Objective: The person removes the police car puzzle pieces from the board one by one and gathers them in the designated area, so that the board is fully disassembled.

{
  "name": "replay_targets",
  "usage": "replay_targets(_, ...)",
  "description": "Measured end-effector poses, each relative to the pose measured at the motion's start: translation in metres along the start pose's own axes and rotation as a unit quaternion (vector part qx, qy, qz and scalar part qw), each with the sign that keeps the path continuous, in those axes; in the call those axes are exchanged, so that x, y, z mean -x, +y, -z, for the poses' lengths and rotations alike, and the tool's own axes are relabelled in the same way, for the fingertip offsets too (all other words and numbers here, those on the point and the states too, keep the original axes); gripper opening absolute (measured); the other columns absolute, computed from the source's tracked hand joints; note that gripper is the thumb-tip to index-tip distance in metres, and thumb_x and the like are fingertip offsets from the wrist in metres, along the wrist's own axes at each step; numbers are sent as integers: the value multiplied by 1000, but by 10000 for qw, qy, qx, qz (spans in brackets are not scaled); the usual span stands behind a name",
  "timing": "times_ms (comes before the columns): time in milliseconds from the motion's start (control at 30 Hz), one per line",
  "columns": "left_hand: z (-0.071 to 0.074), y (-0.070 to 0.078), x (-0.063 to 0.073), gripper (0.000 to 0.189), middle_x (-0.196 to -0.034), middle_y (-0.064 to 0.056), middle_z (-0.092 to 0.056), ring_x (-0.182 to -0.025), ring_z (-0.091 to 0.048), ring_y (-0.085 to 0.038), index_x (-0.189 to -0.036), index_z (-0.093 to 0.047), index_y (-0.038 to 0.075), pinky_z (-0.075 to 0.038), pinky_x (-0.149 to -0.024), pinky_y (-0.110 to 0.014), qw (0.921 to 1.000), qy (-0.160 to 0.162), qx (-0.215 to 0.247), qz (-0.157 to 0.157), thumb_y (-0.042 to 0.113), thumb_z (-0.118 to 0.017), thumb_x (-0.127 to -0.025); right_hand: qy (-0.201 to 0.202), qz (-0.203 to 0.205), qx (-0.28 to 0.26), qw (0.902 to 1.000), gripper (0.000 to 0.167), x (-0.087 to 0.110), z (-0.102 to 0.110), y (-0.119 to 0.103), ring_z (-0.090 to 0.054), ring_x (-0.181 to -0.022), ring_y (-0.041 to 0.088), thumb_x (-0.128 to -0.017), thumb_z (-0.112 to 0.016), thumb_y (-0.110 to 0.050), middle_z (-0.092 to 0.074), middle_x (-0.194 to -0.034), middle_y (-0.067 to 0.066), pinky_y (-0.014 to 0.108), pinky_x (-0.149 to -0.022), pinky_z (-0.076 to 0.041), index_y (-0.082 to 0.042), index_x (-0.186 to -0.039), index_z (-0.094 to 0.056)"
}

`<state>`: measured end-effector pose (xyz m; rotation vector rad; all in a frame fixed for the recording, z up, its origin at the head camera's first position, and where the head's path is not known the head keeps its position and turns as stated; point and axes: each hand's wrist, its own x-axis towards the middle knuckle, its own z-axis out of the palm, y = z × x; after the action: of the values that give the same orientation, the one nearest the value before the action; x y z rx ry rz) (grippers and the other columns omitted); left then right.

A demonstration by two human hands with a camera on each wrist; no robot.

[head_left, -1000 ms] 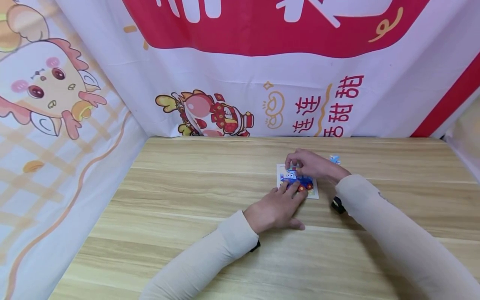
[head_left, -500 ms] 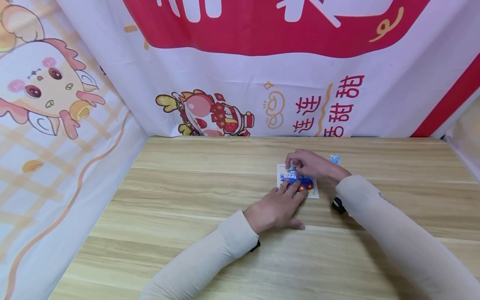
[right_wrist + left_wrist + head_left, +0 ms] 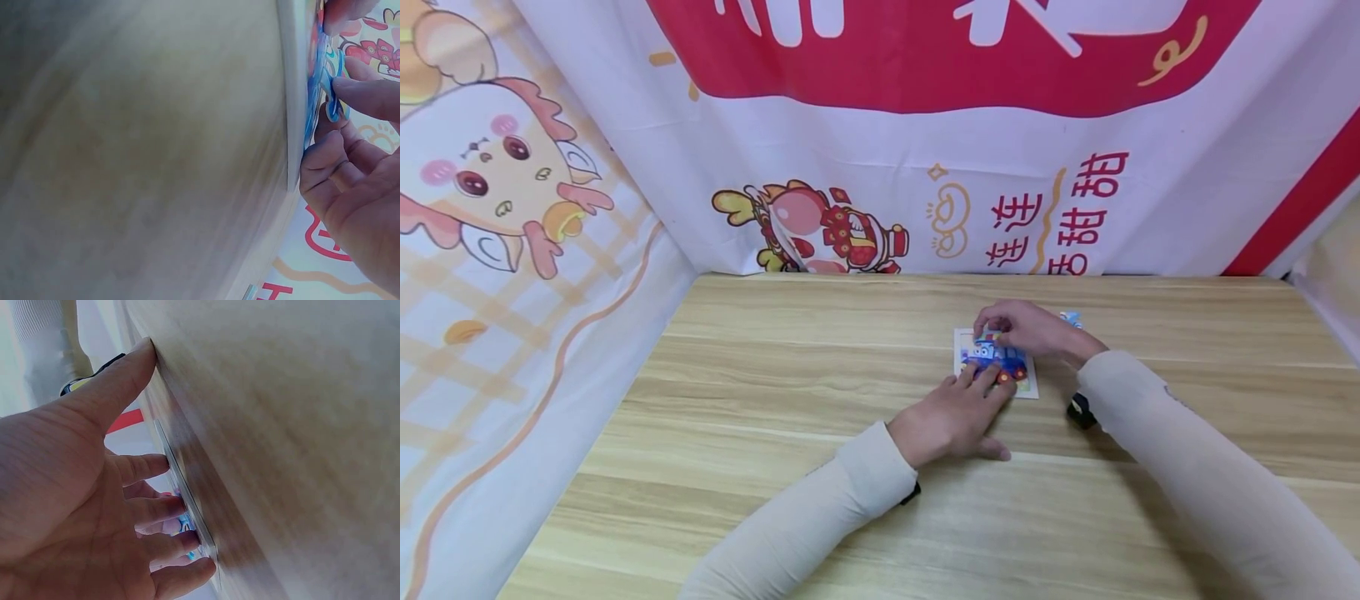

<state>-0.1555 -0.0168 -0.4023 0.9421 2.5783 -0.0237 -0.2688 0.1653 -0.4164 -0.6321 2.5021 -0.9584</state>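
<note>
A small jigsaw puzzle with a white frame point(image 3: 958, 350) and a picture of a blue car with red and yellow wheels lies on the table. My left hand point(image 3: 952, 421) rests its extended fingertips on the near part of the puzzle, thumb spread out to the side. Over the far part, my right hand point(image 3: 1024, 327) pinches a blue puzzle piece point(image 3: 338, 100) between thumb and fingers. In the right wrist view the piece is tilted against the picture's surface. Whether it sits in its slot cannot be told. My hands cover parts of the picture.
A loose light-blue puzzle piece point(image 3: 1071, 317) lies on the wooden table point(image 3: 775, 375), just beyond the right wrist. Printed cloth point(image 3: 880, 142) hangs along the table's far edge, with another cloth point(image 3: 550, 333) on the left side.
My right hand and forearm have shifted very slightly to the right, with the fingers still at the far part of the puzzle. The left hand stays where it was.
</note>
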Motion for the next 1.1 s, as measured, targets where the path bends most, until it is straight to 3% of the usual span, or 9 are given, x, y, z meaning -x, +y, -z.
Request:
replay_targets(333,-1,1,0,89,-177,-8,-17,-162,-21,-35,-166,-28,22,-35,-126,-49,10000,9,-30,30,63,-65,-96,15,171,-259,9995,33,3,3,0,-59,-117,33,-99,-52,7,-69,-122,13,57,-107,-44,-13,-112,-75)
replay_targets(533,-1,0,-1,88,-176,-8,-18,-162,-22,-36,-166,-28,23,-35,-126,-48,10000,21,-79,42,63,-65,-96,163,99,-304,9994,28,5,5,-2,-62,-109,30,-99,-56,3,-69,-116,14,53,-102,-47,-11,-119,-71)
replay_targets(767,-1,0,-1,88,-177,-7,-16,-162,-20,-35,-166,-28,23,-32,-127,-49,9999,-67,101,58,62,-65,-97,462,73,-285,9985,24,11,13,4,-61,-98,26,-98,-61,1,-67,-105,12,39,-89,-48,-8,-120,-64)
replay_targets(1100,0,0,-1,88,-178,-5,-13,-163,-17,-34,-167,-26,25,-30,-128,-49,9997,-160,154,91,63,-64,-97,732,-238,-205,9968,23,29,32,21,-61,-107,29,-97,-64,-4,-67,-115,14,42,-95,-46,-7,-119,-66)
